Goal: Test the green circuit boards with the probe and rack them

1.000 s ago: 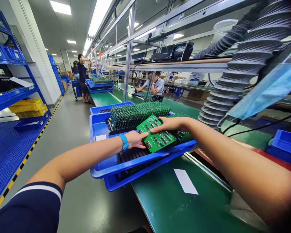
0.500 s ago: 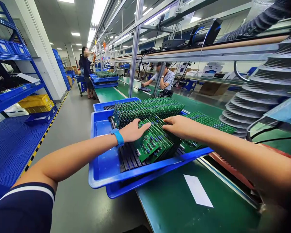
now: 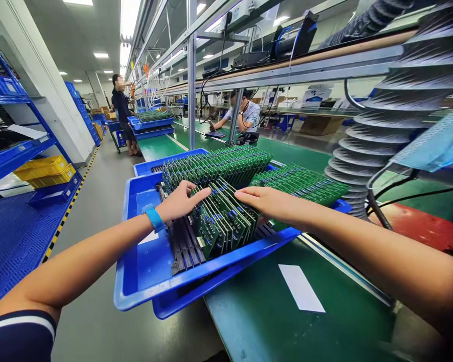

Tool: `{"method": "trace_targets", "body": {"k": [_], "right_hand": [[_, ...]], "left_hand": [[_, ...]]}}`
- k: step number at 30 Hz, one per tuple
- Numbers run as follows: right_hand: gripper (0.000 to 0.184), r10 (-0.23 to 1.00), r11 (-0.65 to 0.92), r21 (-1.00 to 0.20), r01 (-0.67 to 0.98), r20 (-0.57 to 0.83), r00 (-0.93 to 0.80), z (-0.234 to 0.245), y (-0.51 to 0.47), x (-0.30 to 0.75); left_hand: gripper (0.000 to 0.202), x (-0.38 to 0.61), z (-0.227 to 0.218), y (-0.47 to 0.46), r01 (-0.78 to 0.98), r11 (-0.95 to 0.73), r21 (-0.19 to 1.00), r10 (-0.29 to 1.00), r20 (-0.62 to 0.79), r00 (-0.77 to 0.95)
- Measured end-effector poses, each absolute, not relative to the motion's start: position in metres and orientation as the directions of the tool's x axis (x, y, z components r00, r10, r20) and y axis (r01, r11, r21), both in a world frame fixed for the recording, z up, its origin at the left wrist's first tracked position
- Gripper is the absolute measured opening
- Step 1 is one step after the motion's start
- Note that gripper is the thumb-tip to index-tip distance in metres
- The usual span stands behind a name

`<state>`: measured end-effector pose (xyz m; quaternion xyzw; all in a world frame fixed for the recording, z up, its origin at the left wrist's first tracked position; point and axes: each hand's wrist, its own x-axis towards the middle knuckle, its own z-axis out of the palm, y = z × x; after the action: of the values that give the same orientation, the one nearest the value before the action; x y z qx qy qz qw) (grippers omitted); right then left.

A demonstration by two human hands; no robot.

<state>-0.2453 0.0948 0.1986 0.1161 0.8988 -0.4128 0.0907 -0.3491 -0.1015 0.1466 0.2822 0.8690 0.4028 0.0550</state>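
A blue tray (image 3: 151, 281) overhangs the near corner of a green workbench (image 3: 264, 317). Black slotted racks in it hold rows of upright green circuit boards (image 3: 219, 166). A small group of boards (image 3: 222, 221) leans at the front of the row. My left hand (image 3: 179, 201), with a blue wristband, rests on the left edge of that group, fingers stretched out. My right hand (image 3: 266, 201) presses flat against the group's right edge, fingers extended. Neither hand is wrapped around a board.
A white label (image 3: 301, 287) lies on the bench. A ribbed grey hose (image 3: 385, 115) and a blue face mask (image 3: 434, 146) hang at right. Blue shelving with yellow bins (image 3: 43, 168) lines the aisle at left. One person stands far down the aisle (image 3: 121, 108), another sits behind the bench (image 3: 245, 118).
A single board that both hands held flat above the tray has been stood up in the rack. My hands now press against the leaning group of boards.
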Motion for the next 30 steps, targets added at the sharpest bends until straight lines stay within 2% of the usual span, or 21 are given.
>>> {"method": "trace_targets", "body": {"k": [4,11,14,16,18,20,21,23,27,30], "right_hand": [[0.036,0.1,0.646,-0.72,0.253,-0.248,-0.963,0.2,0.097,-0.243],[0.039,0.039,0.563,-0.776,0.283,-0.318,-0.947,0.199,0.104,-0.239],[0.041,0.04,0.582,-0.77,0.26,-0.292,-0.956,0.196,0.104,-0.238],[0.04,0.09,0.693,-0.689,0.213,-0.211,-0.973,0.193,0.105,-0.241],[0.036,0.165,0.848,-0.497,0.184,-0.082,-0.983,0.19,0.106,-0.245],[0.031,0.197,0.937,-0.297,0.186,0.006,-0.98,0.189,0.108,-0.248],[0.03,0.197,0.954,-0.234,0.186,0.022,-0.98,0.19,0.11,-0.249],[0.029,0.195,0.969,-0.164,0.185,0.046,-0.98,0.194,0.114,-0.247],[0.031,0.244,0.97,-0.064,0.236,0.173,-0.954,0.204,0.128,-0.24],[0.027,0.256,0.966,-0.008,0.257,0.094,-0.962,0.203,0.133,-0.237]], "left_hand": [[0.061,-0.357,0.163,-0.077,0.472,0.44,0.764,0.608,0.133,-0.783],[0.052,-0.364,0.184,-0.052,0.509,0.441,0.739,0.687,0.088,-0.722],[0.059,-0.365,0.18,-0.05,0.494,0.439,0.75,0.686,0.076,-0.724],[0.072,-0.365,0.178,-0.05,0.477,0.431,0.766,0.68,0.071,-0.729],[0.08,-0.365,0.178,-0.051,0.46,0.434,0.775,0.678,0.056,-0.733],[0.068,-0.365,0.179,-0.051,0.459,0.449,0.767,0.679,0.041,-0.733],[0.06,-0.365,0.18,-0.051,0.464,0.458,0.758,0.68,0.038,-0.733],[0.048,-0.364,0.182,-0.05,0.479,0.471,0.741,0.679,0.043,-0.733],[0.042,-0.362,0.183,-0.048,0.502,0.479,0.72,0.671,0.068,-0.738],[0.041,-0.36,0.183,-0.046,0.506,0.485,0.714,0.666,0.074,-0.742]]}}
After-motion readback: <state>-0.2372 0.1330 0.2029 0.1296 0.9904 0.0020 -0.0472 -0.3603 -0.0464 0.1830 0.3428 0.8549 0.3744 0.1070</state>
